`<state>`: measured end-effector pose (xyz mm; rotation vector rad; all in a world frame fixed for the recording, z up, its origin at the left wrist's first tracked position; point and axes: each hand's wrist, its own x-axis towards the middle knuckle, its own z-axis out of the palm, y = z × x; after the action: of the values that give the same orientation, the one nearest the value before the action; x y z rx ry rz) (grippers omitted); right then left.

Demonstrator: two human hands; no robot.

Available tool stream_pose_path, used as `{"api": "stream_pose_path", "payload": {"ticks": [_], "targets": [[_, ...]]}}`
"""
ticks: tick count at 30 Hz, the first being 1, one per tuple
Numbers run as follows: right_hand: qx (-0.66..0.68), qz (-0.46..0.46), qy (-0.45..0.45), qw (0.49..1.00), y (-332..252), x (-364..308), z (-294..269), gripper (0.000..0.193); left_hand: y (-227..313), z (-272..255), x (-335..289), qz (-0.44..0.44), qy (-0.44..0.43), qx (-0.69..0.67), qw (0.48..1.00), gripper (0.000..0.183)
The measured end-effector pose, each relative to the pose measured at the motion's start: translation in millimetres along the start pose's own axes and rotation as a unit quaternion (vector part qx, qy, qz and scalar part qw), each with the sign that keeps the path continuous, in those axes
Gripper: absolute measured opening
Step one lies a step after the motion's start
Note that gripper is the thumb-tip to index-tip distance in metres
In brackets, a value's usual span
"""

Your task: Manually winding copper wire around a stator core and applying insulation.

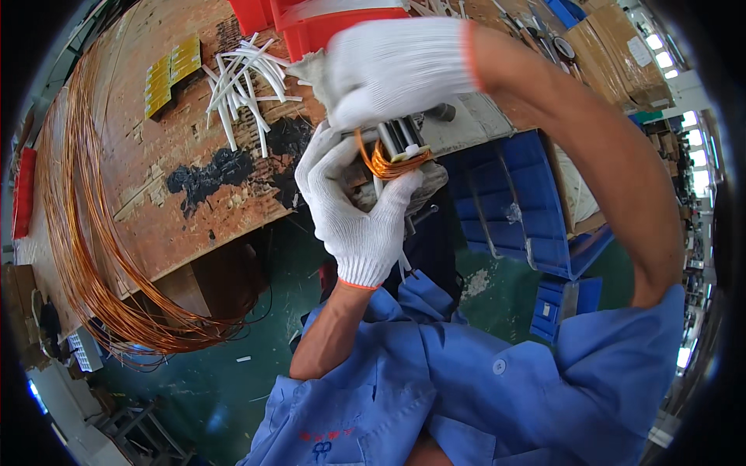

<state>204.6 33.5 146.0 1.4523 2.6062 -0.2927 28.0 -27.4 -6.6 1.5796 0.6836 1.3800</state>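
Note:
A coil of orange copper wire (pixel 382 166) is wound around a pale frame with dark bars and a white piece at its middle. My left hand (pixel 342 210), in a white knit glove, has its fingers and thumb curved around the near side of this coil. Just above it, my right hand (pixel 404 70), gloved the same way, reaches across from the right. Its fingers are smeared by motion and turned away, so what they hold is unclear. A ragged greyish cloth-like piece (pixel 312 76) shows at the right hand's left side.
White tubes (pixel 245 78) lie loose on the worn wooden bench (pixel 132 163), beside yellow blocks (pixel 172 74). Long loops of copper wire (pixel 85 248) hang over its left edge. Red bins (pixel 326 35) stand behind. At right are a blue crate (pixel 497 202) and a cardboard box (pixel 622 54).

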Motion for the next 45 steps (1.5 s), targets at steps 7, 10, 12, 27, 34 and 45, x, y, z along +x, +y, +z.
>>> {"api": "stream_pose_path", "payload": {"ticks": [7, 10, 12, 27, 34, 45], "targets": [[-0.007, 0.170, 0.182, 0.968, -101, -143, 68, 0.011, 3, -6, 6, 0.078, -0.074, 0.034, 0.994, 0.062], [-0.011, 0.251, 0.070, 0.965, -176, -133, 57, 0.015, 2, -11, 12, 0.125, -0.117, 0.036, 0.985, 0.075], [-0.053, 0.248, -0.008, 0.967, -194, -105, 31, 0.018, 1, -12, 12, 0.135, -0.141, 0.025, 0.980, 0.085], [0.434, 0.418, 0.061, 0.796, -72, -117, 27, 0.025, -2, -10, 7, 0.070, -0.082, 0.032, 0.994, 0.068], [-0.065, 0.213, 0.085, 0.971, -190, -87, 21, 0.026, -4, -7, 8, 0.134, -0.091, 0.051, 0.985, 0.085], [0.267, 0.270, 0.049, 0.924, -24, -71, 4, 0.024, -4, -8, 14, 0.084, -0.076, 0.029, 0.993, 0.068]]}}
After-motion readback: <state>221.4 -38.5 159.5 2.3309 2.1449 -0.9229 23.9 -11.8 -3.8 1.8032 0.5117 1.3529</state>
